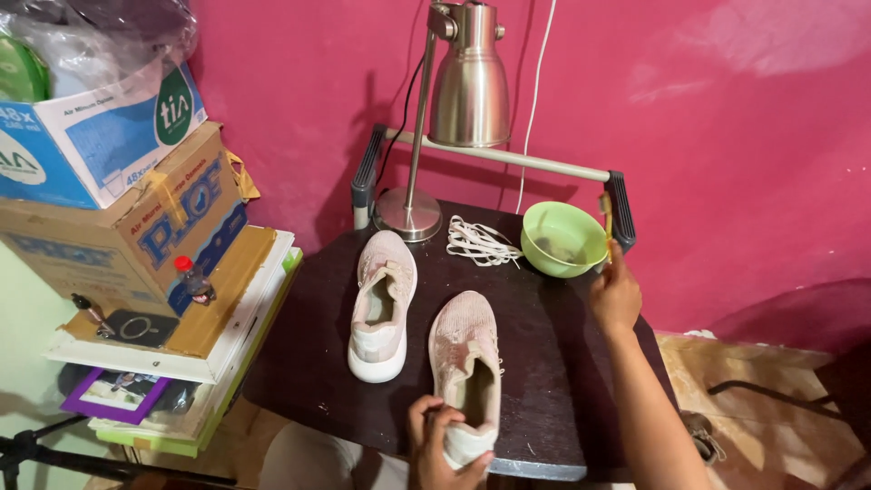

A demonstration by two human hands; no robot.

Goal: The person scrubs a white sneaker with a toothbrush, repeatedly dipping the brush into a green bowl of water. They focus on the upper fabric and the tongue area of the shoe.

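Observation:
Two pale pink sneakers without laces lie on a dark table [308, 363]. My left hand [437, 449] grips the heel of the near sneaker [464, 363] at the table's front edge. The other sneaker [383, 299] lies to its left, untouched. My right hand [615, 295] is raised beside a green bowl [562, 238] and holds a thin yellow-handled brush [606, 218] upright at the bowl's rim. A bundle of white laces [479, 241] lies between the far sneaker and the bowl.
A metal desk lamp [467, 77] stands at the back of the table. Stacked cardboard boxes [136, 218], a small bottle [192, 279] and books sit on the left. A pink wall is behind; a tripod leg [54, 454] shows bottom left.

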